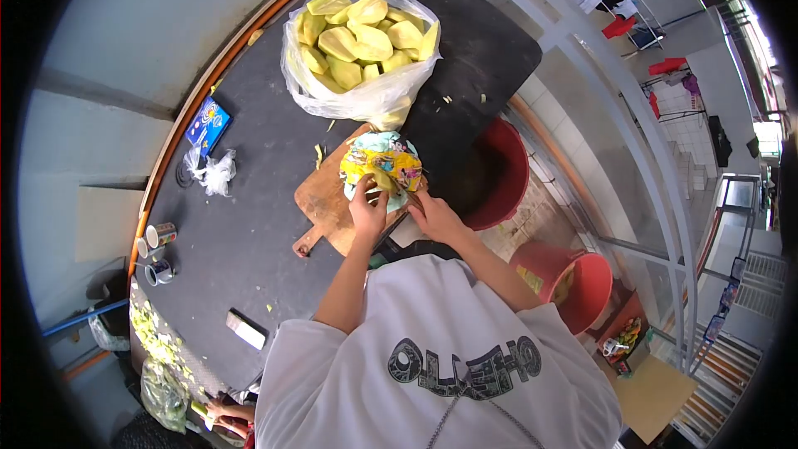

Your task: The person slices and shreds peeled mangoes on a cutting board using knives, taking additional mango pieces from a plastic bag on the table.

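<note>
My left hand is closed on a yellow-green fruit piece, held over a bundle of brightly patterned cloth. The cloth lies on a wooden cutting board with a short handle. My right hand is at the cloth's right side, fingers bent around something narrow and dark that is mostly hidden. Just beyond the board stands a clear plastic bag filled with peeled, pale yellow-green fruit.
On the dark table are a blue box, a white plastic bag, cups and a phone. Red buckets stand right. At lower left, another person's hand holds something green near scattered peelings.
</note>
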`<action>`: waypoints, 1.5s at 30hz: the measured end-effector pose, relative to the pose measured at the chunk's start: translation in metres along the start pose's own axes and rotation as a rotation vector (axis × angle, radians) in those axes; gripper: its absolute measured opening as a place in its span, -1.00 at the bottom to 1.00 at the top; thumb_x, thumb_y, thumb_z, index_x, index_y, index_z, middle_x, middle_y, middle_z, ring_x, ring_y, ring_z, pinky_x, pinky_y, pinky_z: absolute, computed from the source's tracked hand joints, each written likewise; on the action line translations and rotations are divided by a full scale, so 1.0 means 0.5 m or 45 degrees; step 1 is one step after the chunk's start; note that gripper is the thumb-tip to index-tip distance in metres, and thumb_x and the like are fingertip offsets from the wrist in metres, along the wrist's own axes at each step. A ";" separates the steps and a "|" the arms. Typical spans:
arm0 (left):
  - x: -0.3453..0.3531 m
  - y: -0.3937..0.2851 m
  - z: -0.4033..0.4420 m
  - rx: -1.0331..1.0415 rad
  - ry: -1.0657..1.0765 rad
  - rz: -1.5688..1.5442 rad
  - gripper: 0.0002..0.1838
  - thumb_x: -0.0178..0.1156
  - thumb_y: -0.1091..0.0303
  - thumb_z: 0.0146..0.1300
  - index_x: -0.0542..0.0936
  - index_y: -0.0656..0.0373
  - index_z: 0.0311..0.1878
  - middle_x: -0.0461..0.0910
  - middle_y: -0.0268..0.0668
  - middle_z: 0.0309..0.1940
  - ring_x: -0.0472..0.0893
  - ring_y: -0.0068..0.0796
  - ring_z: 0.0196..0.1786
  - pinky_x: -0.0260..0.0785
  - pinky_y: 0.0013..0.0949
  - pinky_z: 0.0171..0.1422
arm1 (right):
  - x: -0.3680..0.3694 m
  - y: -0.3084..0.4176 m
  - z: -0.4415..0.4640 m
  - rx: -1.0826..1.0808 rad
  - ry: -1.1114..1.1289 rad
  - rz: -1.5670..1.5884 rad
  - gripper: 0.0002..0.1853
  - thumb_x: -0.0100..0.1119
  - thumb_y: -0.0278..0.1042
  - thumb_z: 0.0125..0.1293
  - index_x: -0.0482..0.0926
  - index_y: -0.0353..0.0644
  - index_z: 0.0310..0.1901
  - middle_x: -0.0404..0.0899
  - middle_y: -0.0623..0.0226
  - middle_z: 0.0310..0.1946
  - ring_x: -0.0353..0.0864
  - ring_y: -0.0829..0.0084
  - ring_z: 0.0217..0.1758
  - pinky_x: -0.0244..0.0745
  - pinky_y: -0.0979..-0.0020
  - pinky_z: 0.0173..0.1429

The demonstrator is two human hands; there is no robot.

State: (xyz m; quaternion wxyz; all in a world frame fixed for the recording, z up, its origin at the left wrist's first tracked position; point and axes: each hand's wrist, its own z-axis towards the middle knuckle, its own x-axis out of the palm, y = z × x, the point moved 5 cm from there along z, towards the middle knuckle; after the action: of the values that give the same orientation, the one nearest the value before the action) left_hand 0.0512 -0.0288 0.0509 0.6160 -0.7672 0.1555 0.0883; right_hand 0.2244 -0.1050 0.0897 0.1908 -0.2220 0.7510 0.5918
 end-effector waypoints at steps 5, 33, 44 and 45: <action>-0.014 0.016 0.027 0.354 0.160 0.021 -0.64 0.28 0.46 0.29 0.53 0.24 0.15 0.63 -0.10 -0.15 0.71 -0.29 -0.18 0.59 -0.29 -0.06 | 0.002 0.003 0.010 0.107 0.045 -0.021 -0.66 0.13 -0.17 0.45 0.38 -0.27 0.03 0.65 -0.27 -0.32 0.63 -0.35 -0.21 0.52 -0.23 -0.14; 0.021 0.119 0.088 0.781 0.188 0.204 -0.44 0.20 -0.04 0.28 0.45 0.25 0.11 0.46 0.01 -0.23 0.56 0.16 -0.23 0.41 0.04 -0.26 | -0.037 0.158 0.017 0.221 0.282 -0.523 -0.80 0.02 -0.37 0.41 0.36 -0.18 0.01 0.66 0.01 -0.40 0.74 -0.03 -0.34 0.65 0.01 -0.32; 0.015 0.104 0.085 0.705 0.226 0.264 -0.51 0.23 -0.03 0.24 0.46 0.20 -0.01 0.43 -0.03 -0.30 0.54 0.09 -0.32 0.40 0.00 -0.32 | -0.029 0.114 0.036 0.309 0.360 -0.411 -0.78 0.05 -0.31 0.44 0.37 -0.20 0.01 0.66 -0.07 -0.46 0.72 -0.14 -0.34 0.61 -0.11 -0.31; 0.015 0.100 0.086 0.717 0.213 0.252 -0.51 0.24 -0.03 0.23 0.47 0.20 -0.01 0.43 -0.04 -0.31 0.54 0.08 -0.33 0.40 -0.01 -0.33 | -0.028 0.108 0.033 0.302 0.329 -0.396 -0.77 0.07 -0.29 0.44 0.38 -0.20 0.00 0.66 -0.07 -0.47 0.72 -0.14 -0.35 0.61 -0.11 -0.31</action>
State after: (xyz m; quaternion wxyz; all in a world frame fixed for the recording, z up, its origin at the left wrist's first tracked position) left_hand 0.0432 0.0024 -0.0073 0.7777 -0.5522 0.2980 0.0376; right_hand 0.2062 -0.0766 0.1372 0.2069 -0.3850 0.7902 0.4296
